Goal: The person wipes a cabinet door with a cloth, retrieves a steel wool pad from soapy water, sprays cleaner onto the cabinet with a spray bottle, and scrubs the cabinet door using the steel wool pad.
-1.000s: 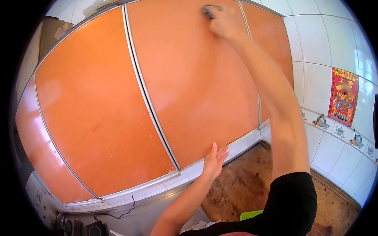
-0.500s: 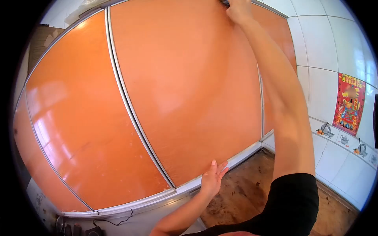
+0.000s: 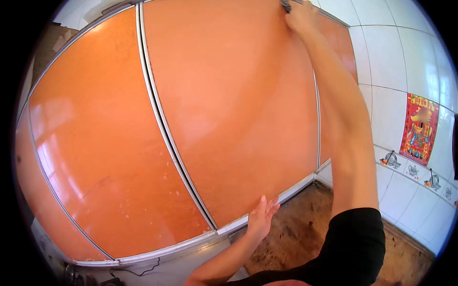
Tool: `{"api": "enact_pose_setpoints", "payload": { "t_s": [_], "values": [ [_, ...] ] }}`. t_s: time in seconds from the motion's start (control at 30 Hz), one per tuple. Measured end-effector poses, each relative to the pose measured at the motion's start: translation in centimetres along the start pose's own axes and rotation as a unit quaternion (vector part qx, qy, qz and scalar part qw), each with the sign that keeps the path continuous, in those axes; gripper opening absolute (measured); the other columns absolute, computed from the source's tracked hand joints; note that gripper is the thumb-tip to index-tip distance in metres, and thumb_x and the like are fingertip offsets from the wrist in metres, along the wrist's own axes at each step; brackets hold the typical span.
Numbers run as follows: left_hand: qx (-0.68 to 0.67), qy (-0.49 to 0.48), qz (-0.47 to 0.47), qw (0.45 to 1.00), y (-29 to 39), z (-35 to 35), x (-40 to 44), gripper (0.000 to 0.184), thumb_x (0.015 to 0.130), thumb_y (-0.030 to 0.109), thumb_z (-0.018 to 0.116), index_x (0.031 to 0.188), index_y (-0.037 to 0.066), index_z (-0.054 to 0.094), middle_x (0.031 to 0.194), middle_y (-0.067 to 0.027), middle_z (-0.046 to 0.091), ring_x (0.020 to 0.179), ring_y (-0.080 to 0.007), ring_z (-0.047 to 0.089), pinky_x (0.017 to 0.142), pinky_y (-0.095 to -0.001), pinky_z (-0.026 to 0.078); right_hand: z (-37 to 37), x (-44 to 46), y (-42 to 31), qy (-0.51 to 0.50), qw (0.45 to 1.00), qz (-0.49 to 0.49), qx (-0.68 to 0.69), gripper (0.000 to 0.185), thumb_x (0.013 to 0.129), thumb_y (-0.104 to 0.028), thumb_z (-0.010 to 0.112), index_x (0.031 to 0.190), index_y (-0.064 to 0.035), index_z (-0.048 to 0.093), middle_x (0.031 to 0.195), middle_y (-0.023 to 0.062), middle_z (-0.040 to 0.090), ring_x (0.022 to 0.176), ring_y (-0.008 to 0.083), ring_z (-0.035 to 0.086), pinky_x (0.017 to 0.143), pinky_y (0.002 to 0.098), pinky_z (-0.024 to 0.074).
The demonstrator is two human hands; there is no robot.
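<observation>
Raised to the top of the orange cabinet door (image 3: 229, 105), my right hand (image 3: 301, 17) is closed around a small dark grey object (image 3: 286, 5), pressed against or close to the panel. Only part of that object shows, and I cannot make out its kind. Low down, my left hand (image 3: 260, 220) rests at the pale bottom rail (image 3: 229, 228) of the cabinet, its fingers apart and nothing in them. A metal-edged seam (image 3: 160, 112) runs down the door's left side.
More orange panels (image 3: 100, 143) with light specks lie to the left. A stained brown surface (image 3: 296, 233) spreads below the cabinet. White wall tiles (image 3: 389, 112) with a red poster (image 3: 420, 129) stand on the right. A black cord (image 3: 138, 273) hangs at lower left.
The view has shifted slightly, so the door seam appears further right. My right hand sits a little further right in view, with more of the dark object showing. My left hand stays at the rail.
</observation>
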State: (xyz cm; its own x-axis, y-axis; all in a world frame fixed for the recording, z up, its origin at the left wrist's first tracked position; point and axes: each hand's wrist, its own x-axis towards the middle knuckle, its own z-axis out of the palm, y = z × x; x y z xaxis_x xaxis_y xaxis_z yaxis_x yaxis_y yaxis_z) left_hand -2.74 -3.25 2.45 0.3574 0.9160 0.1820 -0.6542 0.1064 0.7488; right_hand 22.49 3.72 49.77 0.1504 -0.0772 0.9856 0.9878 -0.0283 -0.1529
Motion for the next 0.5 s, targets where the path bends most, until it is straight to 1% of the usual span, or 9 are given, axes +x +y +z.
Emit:
{"api": "enact_pose_setpoints", "payload": {
  "t_s": [0.07, 0.17, 0.23, 0.27, 0.33, 0.37, 0.47, 0.5],
  "values": [
    [-0.003, -0.007, -0.001, 1.0, -0.3, 0.1, 0.2, 0.058, 0.098, 0.035, 0.051, 0.125, -0.015, 0.038, 0.132, -0.0249, 0.048, 0.127, -0.0304, 0.047, 0.098, -0.0362, 0.046, 0.2, 0.2, -1.0, 0.009, 0.998, -0.051, 0.029, 0.031, 0.082, -0.021, 0.055, 0.11, -0.0162, 0.066, 0.128, 0.0213, 0.051, 0.117, 0.0401, 0.046, 0.098, 0.0508, 0.0387],
    [-0.003, -0.004, -0.005, 1.0, 0.0, 0.0, 0.2, 0.057, 0.098, 0.034, 0.052, 0.125, -0.015, 0.039, 0.132, -0.0239, 0.048, 0.126, -0.0299, 0.047, 0.098, -0.036, 0.047, -0.9, 0.6, 1.1, -0.039, 0.999, 0.012, -0.032, 0.034, 0.081, -0.019, 0.057, 0.114, -0.0154, 0.064, 0.13, 0.0209, 0.048, 0.119, 0.0402, 0.044, 0.097, 0.0504, 0.0403],
    [-0.007, 0.002, -0.007, 1.0, 0.1, 0.2, 0.2, 0.056, 0.098, 0.034, 0.052, 0.124, -0.014, 0.04, 0.132, -0.0235, 0.048, 0.125, -0.0296, 0.048, 0.098, -0.0357, 0.047, -0.2, 0.1, 0.2, 0.034, 0.997, 0.055, -0.045, 0.037, 0.08, -0.017, 0.058, 0.117, -0.0156, 0.062, 0.129, 0.0204, 0.048, 0.118, 0.0405, 0.044, 0.097, 0.0508, 0.0412],
    [-0.012, -0.007, -0.008, 1.0, 0.0, 0.0, 0.4, 0.049, 0.098, 0.033, 0.051, 0.123, -0.008, 0.042, 0.132, -0.0206, 0.049, 0.125, -0.0296, 0.048, 0.098, -0.0371, 0.046, 0.0, -0.3, -0.2, 0.07, 0.993, 0.077, -0.052, 0.038, 0.08, -0.016, 0.059, 0.118, -0.0157, 0.062, 0.128, 0.0202, 0.048, 0.118, 0.0407, 0.044, 0.096, 0.051, 0.0417],
    [-0.02, -0.02, -0.018, 0.999, -0.6, -0.8, 0.5, 0.034, 0.099, 0.032, 0.049, 0.12, 0.005, 0.047, 0.132, -0.015, 0.049, 0.125, -0.0294, 0.047, 0.099, -0.0399, 0.045, -1.1, -0.6, -0.4, 0.012, 1.0, 0.018, -0.005, 0.04, 0.079, -0.016, 0.06, 0.118, -0.0129, 0.06, 0.127, 0.0202, 0.048, 0.118, 0.041, 0.044, 0.097, 0.0518, 0.041],
    [-0.017, -0.014, -0.018, 1.0, -0.7, -0.7, 0.5, 0.035, 0.099, 0.032, 0.05, 0.121, 0.005, 0.047, 0.131, -0.0148, 0.05, 0.125, -0.0291, 0.048, 0.099, -0.04, 0.045, -1.7, -0.5, -0.5, -0.015, 1.0, -0.011, 0.017, 0.04, 0.079, -0.015, 0.061, 0.119, -0.0115, 0.059, 0.127, 0.0203, 0.048, 0.118, 0.0411, 0.044, 0.097, 0.0522, 0.0406],
    [-0.012, -0.003, -0.019, 1.0, -0.4, -0.4, 0.4, 0.036, 0.099, 0.031, 0.05, 0.121, 0.004, 0.047, 0.13, -0.014, 0.051, 0.123, -0.0284, 0.049, 0.099, -0.0403, 0.045, -0.7, 0.5, 1.8, -0.068, 0.986, 0.077, -0.135, 0.043, 0.084, -0.015, 0.058, 0.126, -0.0254, 0.06, 0.132, 0.0142, 0.049, 0.122, 0.0416, 0.044, 0.097, 0.0495, 0.0428],
    [-0.016, -0.005, -0.019, 1.0, -0.3, -0.3, 0.5, 0.036, 0.099, 0.031, 0.051, 0.122, 0.004, 0.047, 0.131, -0.0137, 0.052, 0.123, -0.0281, 0.049, 0.099, -0.0403, 0.045, -0.1, 0.7, 1.8, -0.058, 0.987, 0.087, -0.119, 0.042, 0.084, -0.017, 0.058, 0.126, -0.0254, 0.059, 0.133, 0.0143, 0.048, 0.122, 0.0426, 0.043, 0.097, 0.0502, 0.0418]
  ]
}}
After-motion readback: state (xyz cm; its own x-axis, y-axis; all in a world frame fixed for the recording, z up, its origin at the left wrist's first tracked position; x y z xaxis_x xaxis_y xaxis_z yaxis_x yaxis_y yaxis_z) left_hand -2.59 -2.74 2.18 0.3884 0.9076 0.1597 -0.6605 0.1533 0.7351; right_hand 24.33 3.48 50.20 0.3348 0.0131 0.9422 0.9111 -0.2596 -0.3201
